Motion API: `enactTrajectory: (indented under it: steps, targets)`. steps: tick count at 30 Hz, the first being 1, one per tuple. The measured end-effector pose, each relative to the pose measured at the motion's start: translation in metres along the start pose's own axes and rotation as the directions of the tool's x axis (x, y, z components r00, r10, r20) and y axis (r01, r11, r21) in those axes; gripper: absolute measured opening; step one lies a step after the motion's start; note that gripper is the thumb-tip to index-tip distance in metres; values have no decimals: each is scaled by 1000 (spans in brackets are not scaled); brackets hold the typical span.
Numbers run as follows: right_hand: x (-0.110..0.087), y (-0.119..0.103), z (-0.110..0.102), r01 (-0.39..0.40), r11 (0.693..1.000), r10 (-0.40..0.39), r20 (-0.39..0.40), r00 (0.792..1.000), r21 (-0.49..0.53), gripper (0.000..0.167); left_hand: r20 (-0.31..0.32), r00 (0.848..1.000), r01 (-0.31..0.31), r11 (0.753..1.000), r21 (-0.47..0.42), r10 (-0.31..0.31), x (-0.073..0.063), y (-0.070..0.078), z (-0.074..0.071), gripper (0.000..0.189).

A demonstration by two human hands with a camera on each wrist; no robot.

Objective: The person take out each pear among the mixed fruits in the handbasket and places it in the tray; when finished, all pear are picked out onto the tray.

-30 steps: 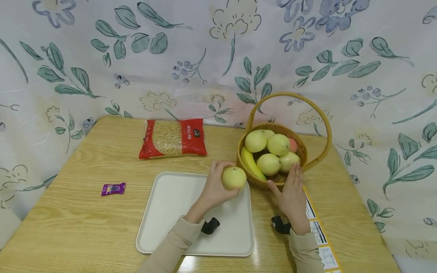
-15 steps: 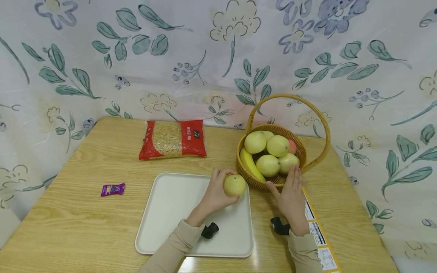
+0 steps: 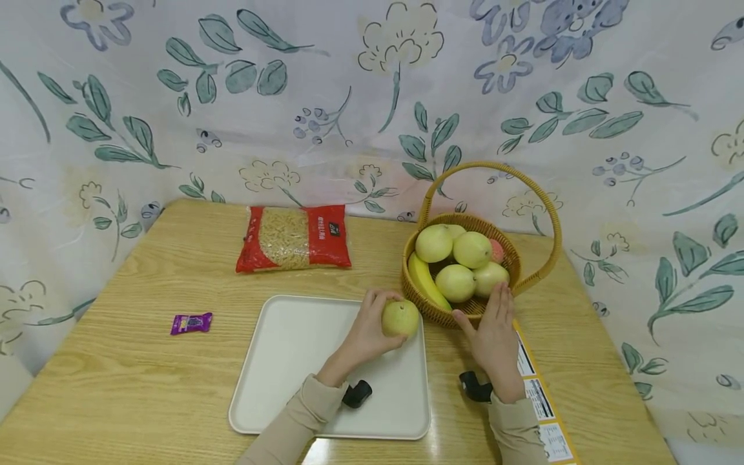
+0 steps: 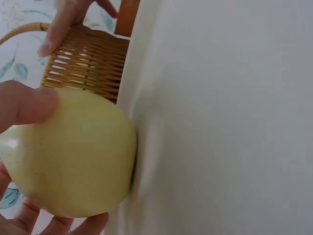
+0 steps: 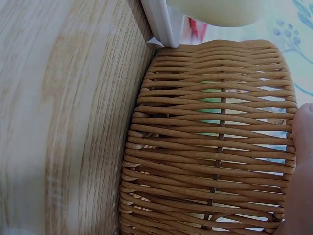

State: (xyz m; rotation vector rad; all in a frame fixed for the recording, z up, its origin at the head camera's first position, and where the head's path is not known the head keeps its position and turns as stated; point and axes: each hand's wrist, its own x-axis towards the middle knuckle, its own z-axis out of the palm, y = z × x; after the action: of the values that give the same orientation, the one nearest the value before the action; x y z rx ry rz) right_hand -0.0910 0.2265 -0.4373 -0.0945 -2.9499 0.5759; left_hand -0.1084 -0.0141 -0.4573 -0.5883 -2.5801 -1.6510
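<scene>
At the far right corner of the white tray point(image 3: 302, 358), a round pale-yellow fruit point(image 3: 401, 319) is grasped between thumb and fingers of the left hand point(image 3: 367, 328) — contact with the tray cannot be told. The wicker basket point(image 5: 210, 142), just beside, is touched at its near rim by the right hand point(image 3: 494, 339), fingers extended, unclenched. Similar fruits point(image 3: 456, 283) and a banana point(image 3: 425, 281) are held inside.
</scene>
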Motion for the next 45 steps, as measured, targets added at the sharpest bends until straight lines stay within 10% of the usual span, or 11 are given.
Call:
enactTrajectory:
  steps: [10,24,45]
  targets:
    - [-1,2,-1,-20,1000,20,11,1000,12,100,112,993,38,999,23,-41,16,16,-18,58]
    - [1,5,-1,-5,1000,5,-2,1000,11,100,139,990,38,996,-77,-27,89,48,-22,56]
    - [0,1,-1,-5,1000,5,-3,1000,25,100,152,972,205,959,-194,-177,143,49,-21,58]
